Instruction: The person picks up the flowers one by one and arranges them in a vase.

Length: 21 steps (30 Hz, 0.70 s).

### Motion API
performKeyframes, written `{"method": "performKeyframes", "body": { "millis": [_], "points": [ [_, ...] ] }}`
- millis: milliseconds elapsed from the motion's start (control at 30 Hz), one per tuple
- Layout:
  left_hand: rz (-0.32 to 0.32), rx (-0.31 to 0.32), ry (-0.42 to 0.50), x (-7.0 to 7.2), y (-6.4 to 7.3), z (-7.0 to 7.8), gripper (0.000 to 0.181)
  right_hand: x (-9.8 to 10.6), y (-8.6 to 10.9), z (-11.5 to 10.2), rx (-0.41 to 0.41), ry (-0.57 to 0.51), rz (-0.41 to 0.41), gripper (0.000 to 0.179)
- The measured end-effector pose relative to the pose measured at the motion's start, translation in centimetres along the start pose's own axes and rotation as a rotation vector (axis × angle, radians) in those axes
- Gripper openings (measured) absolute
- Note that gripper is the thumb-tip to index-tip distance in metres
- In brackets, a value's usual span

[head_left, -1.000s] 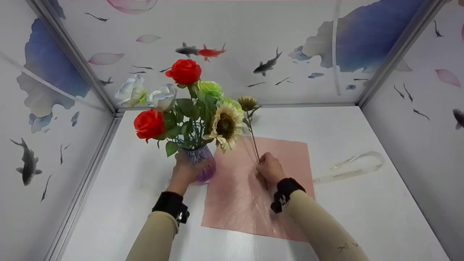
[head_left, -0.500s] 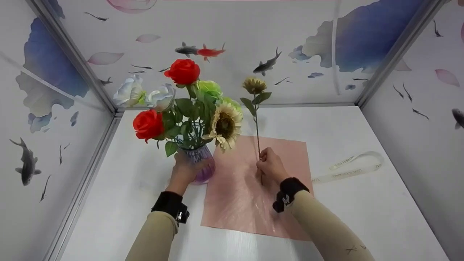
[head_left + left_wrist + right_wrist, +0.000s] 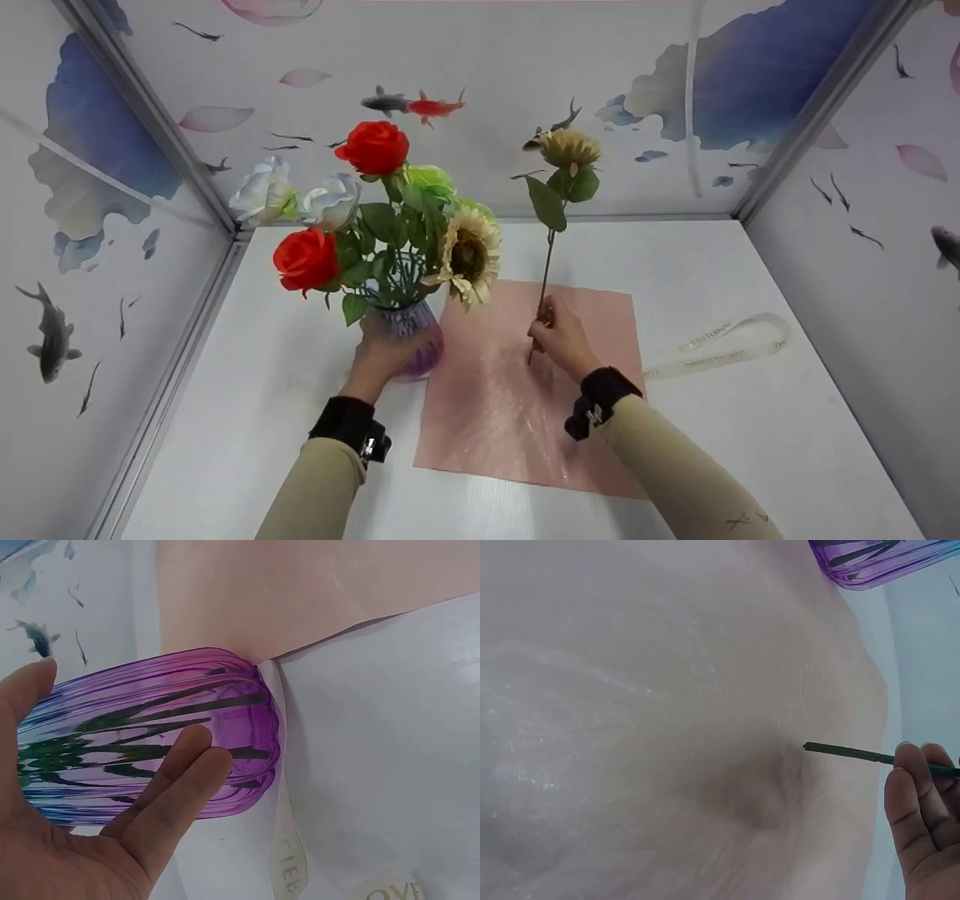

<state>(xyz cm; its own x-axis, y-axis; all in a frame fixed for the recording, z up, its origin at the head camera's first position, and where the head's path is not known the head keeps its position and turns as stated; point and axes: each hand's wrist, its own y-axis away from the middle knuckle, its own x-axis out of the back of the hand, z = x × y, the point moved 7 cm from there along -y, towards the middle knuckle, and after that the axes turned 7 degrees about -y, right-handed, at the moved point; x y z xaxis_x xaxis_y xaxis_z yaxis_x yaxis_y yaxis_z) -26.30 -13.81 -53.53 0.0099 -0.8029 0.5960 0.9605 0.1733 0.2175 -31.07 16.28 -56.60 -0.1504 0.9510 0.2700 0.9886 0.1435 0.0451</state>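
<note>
My left hand (image 3: 384,351) grips a ribbed purple glass vase (image 3: 426,352), its fingers curled round the side. The vase holds several flowers: red roses (image 3: 306,259), pale blue-white blooms (image 3: 264,191), green blooms (image 3: 431,184) and a cream sunflower (image 3: 469,256). In my right hand (image 3: 561,336) a single sunflower (image 3: 570,148) with a thin stem is held upright, leaning slightly right. The stem's cut end (image 3: 817,747) sticks out below the fingers in the right wrist view. Under that hand lies a pink wrapping sheet (image 3: 487,427) on the white table.
A looped, translucent lettered ribbon (image 3: 739,354) lies right of the sheet. More ribbon (image 3: 289,862) runs beside the vase base in the left wrist view. Printed panels (image 3: 480,45) with metal edges enclose the table (image 3: 765,435) at the back and both sides.
The single sunflower has risen and swung to the right, away from the vase, in my right hand. My left hand stays on the vase.
</note>
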Motion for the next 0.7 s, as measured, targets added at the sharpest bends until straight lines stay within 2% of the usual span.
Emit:
{"method": "performKeyframes", "body": {
  "millis": [167,300,433,700],
  "points": [
    [-0.018,-0.048,0.032,0.0,0.0,0.2,0.112,0.1,-0.1,-0.6,0.079,-0.067,-0.009,0.019],
    [-0.025,-0.070,0.006,0.0,0.1,0.2,0.108,0.1,-0.1,-1.0,0.131,-0.084,-0.021,0.016],
    [-0.019,-0.068,-0.023,0.1,0.2,0.2,0.106,0.1,0.1,-1.3,0.150,-0.081,-0.016,0.012],
    [-0.018,-0.036,-0.012,0.0,0.3,0.2,0.104,0.3,0.5,-2.7,0.180,-0.099,-0.027,0.012]
  ]
}}
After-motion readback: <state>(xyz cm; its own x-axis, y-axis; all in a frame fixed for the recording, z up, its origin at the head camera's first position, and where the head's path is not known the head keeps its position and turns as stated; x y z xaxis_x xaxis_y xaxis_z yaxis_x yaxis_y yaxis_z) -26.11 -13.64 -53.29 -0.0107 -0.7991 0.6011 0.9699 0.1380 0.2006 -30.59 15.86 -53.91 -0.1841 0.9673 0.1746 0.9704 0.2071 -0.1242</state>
